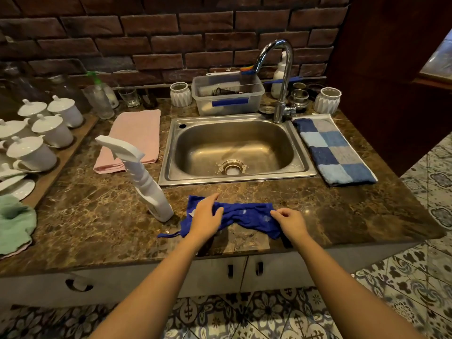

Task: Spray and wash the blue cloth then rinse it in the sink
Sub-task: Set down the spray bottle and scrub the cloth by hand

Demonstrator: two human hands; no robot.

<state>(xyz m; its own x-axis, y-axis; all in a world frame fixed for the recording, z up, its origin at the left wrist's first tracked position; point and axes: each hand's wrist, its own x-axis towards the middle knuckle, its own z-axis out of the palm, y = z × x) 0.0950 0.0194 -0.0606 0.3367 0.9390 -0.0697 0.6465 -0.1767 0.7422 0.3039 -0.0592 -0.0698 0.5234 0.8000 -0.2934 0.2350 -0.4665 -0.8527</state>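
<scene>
while a spray bottle [151, 192] stands at the left of the counter [85, 216], the blue cloth [244, 215], bunched in front of the sink [234, 181], is pressed by the left grip [206, 217], fingers nearly straight, and pinched by the curled right grip [291, 222].

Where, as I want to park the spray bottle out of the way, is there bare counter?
Free: the counter front left, between spray bottle, wooden tray and green cloth; front right, between blue cloth and checked towel. The sink is bare. Crowded: the back edge with tub, jars and glasses, and the tray of cups.
</scene>
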